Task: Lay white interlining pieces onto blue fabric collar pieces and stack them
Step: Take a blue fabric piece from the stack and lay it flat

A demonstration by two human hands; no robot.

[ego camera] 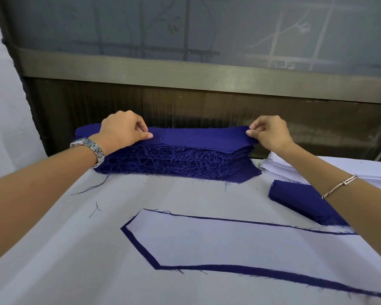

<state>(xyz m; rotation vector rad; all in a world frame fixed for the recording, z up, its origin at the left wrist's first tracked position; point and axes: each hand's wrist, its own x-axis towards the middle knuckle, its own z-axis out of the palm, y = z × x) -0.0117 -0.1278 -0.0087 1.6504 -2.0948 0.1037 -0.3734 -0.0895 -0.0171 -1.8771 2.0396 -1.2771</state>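
Left hand (121, 128) and right hand (267, 132) pinch top blue fabric collar piece (198, 138) by its ends, frayed blue stack (176, 160) at 12 o'clock, bare white table cover (79, 249) at 7

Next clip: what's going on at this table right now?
A person's left hand and right hand pinch the two ends of the top blue piece on a tall blue stack. Nearer on the table, a blue collar piece lies flat with a white interlining piece on it. A white pile and a smaller blue bundle sit at the right.
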